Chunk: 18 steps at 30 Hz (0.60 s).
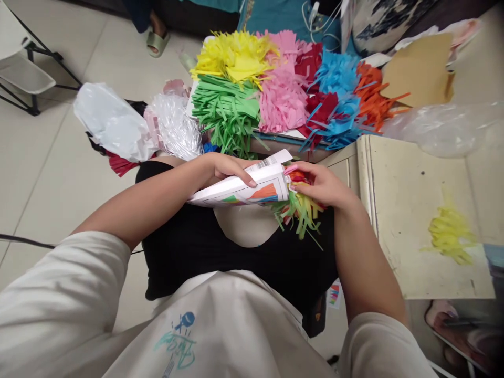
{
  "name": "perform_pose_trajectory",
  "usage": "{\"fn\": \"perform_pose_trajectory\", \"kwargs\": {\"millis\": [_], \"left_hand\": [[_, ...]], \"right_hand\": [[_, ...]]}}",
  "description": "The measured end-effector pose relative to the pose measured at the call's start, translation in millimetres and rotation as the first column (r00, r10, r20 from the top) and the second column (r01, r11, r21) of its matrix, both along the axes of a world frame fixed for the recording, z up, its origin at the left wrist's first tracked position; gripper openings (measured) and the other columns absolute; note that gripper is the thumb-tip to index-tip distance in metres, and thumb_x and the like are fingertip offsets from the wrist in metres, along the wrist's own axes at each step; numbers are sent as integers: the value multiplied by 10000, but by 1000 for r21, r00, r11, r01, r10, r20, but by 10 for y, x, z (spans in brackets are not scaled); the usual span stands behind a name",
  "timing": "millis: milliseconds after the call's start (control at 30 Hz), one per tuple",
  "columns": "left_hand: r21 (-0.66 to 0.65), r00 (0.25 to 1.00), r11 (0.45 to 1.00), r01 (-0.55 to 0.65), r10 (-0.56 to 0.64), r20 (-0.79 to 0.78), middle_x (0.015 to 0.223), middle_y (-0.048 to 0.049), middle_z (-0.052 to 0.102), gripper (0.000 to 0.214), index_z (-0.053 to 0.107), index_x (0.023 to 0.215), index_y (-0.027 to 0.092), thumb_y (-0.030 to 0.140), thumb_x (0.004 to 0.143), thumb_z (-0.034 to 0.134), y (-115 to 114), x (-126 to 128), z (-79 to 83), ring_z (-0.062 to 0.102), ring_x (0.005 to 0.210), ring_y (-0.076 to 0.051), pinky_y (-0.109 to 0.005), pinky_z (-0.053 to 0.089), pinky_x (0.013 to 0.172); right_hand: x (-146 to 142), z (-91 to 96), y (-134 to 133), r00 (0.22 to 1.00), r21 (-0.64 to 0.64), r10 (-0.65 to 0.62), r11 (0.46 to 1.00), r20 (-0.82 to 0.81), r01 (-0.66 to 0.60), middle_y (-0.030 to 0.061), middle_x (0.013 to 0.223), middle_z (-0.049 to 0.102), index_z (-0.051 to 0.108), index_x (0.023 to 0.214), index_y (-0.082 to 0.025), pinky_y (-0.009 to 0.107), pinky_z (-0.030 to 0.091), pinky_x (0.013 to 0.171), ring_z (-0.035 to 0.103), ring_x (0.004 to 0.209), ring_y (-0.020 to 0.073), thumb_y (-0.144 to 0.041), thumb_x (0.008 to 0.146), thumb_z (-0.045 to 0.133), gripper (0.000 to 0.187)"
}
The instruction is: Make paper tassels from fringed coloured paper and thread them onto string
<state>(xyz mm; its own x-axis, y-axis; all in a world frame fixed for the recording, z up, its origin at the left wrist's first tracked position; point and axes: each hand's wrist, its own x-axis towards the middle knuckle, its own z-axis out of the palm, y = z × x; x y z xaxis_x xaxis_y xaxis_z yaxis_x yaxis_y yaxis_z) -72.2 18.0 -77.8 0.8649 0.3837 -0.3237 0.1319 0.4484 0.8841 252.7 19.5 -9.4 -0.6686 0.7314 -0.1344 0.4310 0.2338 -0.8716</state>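
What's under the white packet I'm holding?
Under the white packet, mixed-colour paper fringe sticks out at one end, pinched by the right hand; black cloth lies below. How far the fringe runs beneath is covered.

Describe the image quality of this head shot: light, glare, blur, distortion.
Head view: soft, even indoor light with only faint shadows; glare on the crinkled plastic bag; wide-lens distortion bends the table edge; the left hand on the white packet and the right hand with the fringed strips are sharp; the yellow shreds near the right border look smeared.
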Motion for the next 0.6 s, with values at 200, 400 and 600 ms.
{"fn": "perform_pose_trajectory", "kwargs": {"millis": [200, 400, 600], "left_hand": [[-24, 998, 998, 58, -57, 29, 1528, -130, 796, 1312, 296, 1854, 377, 483, 742, 983, -120, 130, -21, 809, 1332, -351, -449, 703, 1077], [-40, 997, 999, 19, -16, 73, 1484, -131, 823, 1212, 372, 1830, 344, 481, 777, 958, -121, 61, -21, 822, 1303, -338, -417, 710, 1052], [-59, 990, 998, -1, 9, 138, 1481, -166, 821, 1135, 489, 1758, 313, 501, 754, 983, -2, -8, -23, 825, 1304, -394, -515, 700, 1102]], "right_hand": [[-413, -128, -218, 994, -189, -108, 977, -22, 102, 106, 1102, 862, 871, 1030, -213, 541, 676, 1062, 814, 1140, 383, -426, 730, 987, 386], [-75, 146, -125, 974, -293, -148, 952, -174, 93, 87, 1344, 850, 847, 1287, -293, 533, 697, 1102, 830, 1236, 336, -472, 692, 1064, 659], [357, 481, -154, 972, 104, -234, 967, -9, 234, 88, 1295, 860, 901, 1185, -298, 499, 692, 1065, 818, 1202, 323, -417, 824, 984, 389]]}}
